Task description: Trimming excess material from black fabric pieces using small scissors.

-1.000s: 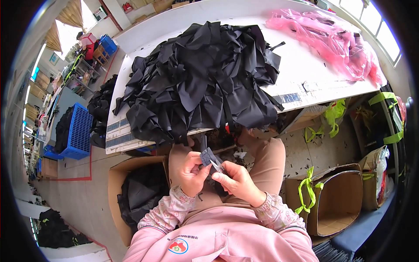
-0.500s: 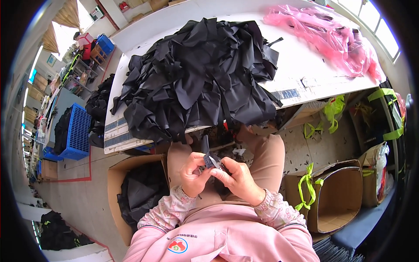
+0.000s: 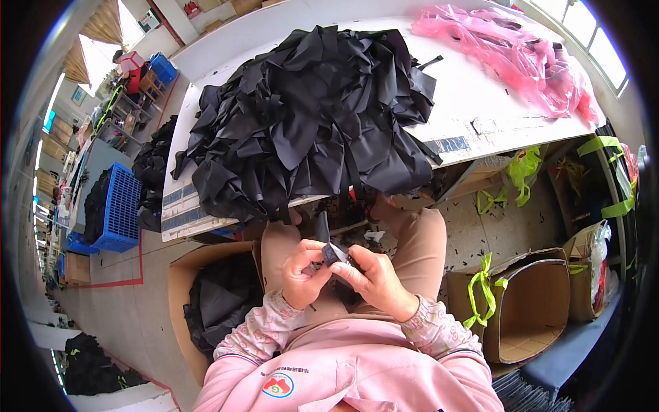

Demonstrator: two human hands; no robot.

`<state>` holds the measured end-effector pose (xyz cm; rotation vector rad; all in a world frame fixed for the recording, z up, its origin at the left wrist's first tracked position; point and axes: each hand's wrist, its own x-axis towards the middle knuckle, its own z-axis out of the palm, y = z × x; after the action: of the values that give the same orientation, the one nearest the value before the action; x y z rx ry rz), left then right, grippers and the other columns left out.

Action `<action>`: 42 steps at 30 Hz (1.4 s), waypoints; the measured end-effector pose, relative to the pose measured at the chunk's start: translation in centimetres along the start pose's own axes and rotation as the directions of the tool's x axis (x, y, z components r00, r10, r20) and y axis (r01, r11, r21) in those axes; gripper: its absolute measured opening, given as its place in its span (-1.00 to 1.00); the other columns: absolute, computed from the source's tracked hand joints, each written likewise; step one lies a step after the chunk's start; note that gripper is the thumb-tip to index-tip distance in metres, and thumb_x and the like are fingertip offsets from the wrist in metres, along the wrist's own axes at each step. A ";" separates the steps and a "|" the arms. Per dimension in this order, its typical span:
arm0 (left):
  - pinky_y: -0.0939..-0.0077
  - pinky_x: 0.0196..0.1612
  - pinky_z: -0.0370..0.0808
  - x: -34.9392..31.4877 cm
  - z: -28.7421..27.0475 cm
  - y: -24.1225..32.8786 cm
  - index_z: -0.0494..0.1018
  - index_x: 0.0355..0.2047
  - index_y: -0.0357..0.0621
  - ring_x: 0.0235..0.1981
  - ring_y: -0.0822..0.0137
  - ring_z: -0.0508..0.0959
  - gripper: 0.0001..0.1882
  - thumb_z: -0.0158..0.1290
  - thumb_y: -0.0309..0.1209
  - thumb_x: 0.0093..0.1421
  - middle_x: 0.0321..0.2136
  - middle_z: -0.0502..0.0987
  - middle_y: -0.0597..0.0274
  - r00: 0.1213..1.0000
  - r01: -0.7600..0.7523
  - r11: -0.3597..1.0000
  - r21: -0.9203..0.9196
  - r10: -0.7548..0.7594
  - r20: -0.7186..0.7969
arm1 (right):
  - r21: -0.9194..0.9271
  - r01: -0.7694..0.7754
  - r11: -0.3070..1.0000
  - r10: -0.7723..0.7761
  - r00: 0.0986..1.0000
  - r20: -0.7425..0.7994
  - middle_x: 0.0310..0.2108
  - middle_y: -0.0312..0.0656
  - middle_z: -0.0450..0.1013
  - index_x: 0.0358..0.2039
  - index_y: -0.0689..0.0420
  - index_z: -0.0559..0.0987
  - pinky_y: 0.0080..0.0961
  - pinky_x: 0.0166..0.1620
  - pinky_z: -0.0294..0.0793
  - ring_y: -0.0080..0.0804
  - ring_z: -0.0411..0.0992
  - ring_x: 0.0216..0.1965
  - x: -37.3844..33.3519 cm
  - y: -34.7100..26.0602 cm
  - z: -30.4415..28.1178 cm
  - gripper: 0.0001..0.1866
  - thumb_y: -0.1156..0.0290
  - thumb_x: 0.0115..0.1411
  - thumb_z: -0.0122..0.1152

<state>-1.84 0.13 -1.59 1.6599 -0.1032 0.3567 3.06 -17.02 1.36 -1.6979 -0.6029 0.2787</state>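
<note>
Above my lap, a small strip of black sheet material point(image 3: 332, 253) is pinched between my two hands, with one narrow end standing up toward the table. My left hand point(image 3: 304, 277) has its thumb and fingers closed on the strip's left side. From the right, my right hand point(image 3: 374, 280) closes on the same strip with thumb and forefinger. Whether a small tool also sits in the right fingers is hidden. Just beyond my knees, a large heap of black sheet pieces point(image 3: 309, 117) lies on the white table point(image 3: 473, 96) and hangs over its front edge.
An open carton point(image 3: 180, 292) with black pieces stands by my left leg. Another carton point(image 3: 528, 309), tied with a yellow-green ribbon point(image 3: 484, 295), is at my right. Pink plastic film point(image 3: 508, 62) covers the table's far right. A blue crate point(image 3: 123, 209) and a person point(image 3: 130, 65) are farther left.
My hands stay almost in place on the black strip, whose middle part has turned slightly between the fingers. The view has shifted a little.
</note>
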 end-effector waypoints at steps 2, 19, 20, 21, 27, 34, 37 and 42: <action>0.52 -0.22 0.47 0.0 -0.2 0.1 0.51 -0.33 -0.33 -0.27 0.32 0.53 -0.82 0.17 -0.69 0.01 -0.28 0.53 0.11 1.000 0.006 1.000 0.025 -0.006 0.003 | 0.070 -0.092 0.993 0.090 0.996 0.018 -0.68 -0.01 0.32 -0.46 0.27 0.41 -0.38 -0.57 0.30 -0.20 0.27 -0.69 -0.1 -0.1 0.0 -0.67 0.26 0.19 0.26; 0.54 -0.08 0.43 2.1 -2.1 1.0 0.49 -0.26 -0.37 -0.18 0.40 0.49 -0.83 0.09 -0.73 0.11 -0.24 0.45 0.20 0.920 0.283 0.897 -0.340 -0.153 0.361 | -0.140 -0.039 0.989 0.067 0.977 0.201 -0.70 -0.11 0.28 -0.41 0.29 0.46 -0.42 -0.56 0.27 -0.39 0.24 -0.67 0.1 -0.7 -3.3 -0.60 0.15 0.15 0.29; 0.54 -0.08 0.42 2.1 -2.3 0.9 0.50 -0.26 -0.36 -0.19 0.41 0.48 -0.84 0.09 -0.71 0.11 -0.24 0.45 0.20 0.899 0.315 0.892 -0.325 -0.172 0.402 | -0.185 -0.011 0.983 0.050 0.977 0.207 -0.70 -0.09 0.32 -0.43 0.28 0.45 -0.39 -0.55 0.29 -0.29 0.29 -0.69 0.1 -0.7 -3.5 -0.60 0.14 0.14 0.30; 0.55 -0.09 0.41 2.1 -2.4 0.9 0.50 -0.27 -0.35 -0.19 0.42 0.48 -0.85 0.10 -0.70 0.12 -0.25 0.45 0.21 0.877 0.348 0.885 -0.309 -0.190 0.442 | -0.185 -0.012 0.983 0.051 0.977 0.208 -0.70 -0.09 0.32 -0.43 0.28 0.45 -0.39 -0.55 0.29 -0.29 0.29 -0.69 0.1 -0.8 -3.7 -0.60 0.14 0.14 0.30; 0.60 -0.13 0.36 2.4 -3.2 -0.2 0.51 -0.31 -0.31 -0.24 0.46 0.42 -0.88 0.14 -0.63 0.10 -0.29 0.43 0.28 0.751 0.531 0.779 -0.333 -0.251 0.611 | -0.330 0.124 0.936 -0.023 0.956 0.292 -0.66 -0.01 0.41 -0.51 0.23 0.40 -0.25 -0.52 0.35 0.04 0.43 -0.58 0.3 -1.3 -4.4 -0.58 0.11 0.12 0.29; 0.57 -0.09 0.34 2.6 -3.1 0.2 0.51 -0.33 -0.30 -0.22 0.45 0.41 -0.88 0.14 -0.64 0.09 -0.30 0.42 0.29 0.702 0.566 0.773 -0.288 -0.269 0.659 | -0.298 0.136 0.945 -0.036 0.948 0.317 -0.66 0.00 0.39 -0.52 0.22 0.39 -0.24 -0.52 0.34 0.03 0.41 -0.60 0.3 -1.0 -4.1 -0.57 0.11 0.13 0.28; 0.56 -0.08 0.34 2.6 -3.0 0.5 0.51 -0.33 -0.30 -0.22 0.45 0.42 -0.88 0.14 -0.65 0.09 -0.29 0.43 0.29 0.702 0.571 0.763 -0.302 -0.264 0.661 | -0.276 0.117 0.954 -0.021 0.944 0.329 -0.68 0.00 0.35 -0.53 0.23 0.38 -0.24 -0.53 0.31 0.04 0.38 -0.62 0.2 -0.7 -4.1 -0.57 0.12 0.14 0.27; 0.54 -0.08 0.36 2.6 -3.1 0.4 0.52 -0.32 -0.31 -0.21 0.44 0.44 -0.88 0.14 -0.66 0.10 -0.28 0.44 0.27 0.675 0.587 0.747 -0.310 -0.241 0.697 | -0.266 0.090 0.960 0.002 0.945 0.328 -0.69 0.02 0.31 -0.55 0.24 0.38 -0.26 -0.54 0.29 0.03 0.35 -0.62 -0.2 -0.5 -4.3 -0.59 0.15 0.16 0.26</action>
<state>-0.01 3.53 -0.18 1.1386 -0.2657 -0.5792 4.97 -20.67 2.74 -1.9210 -0.9612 0.4655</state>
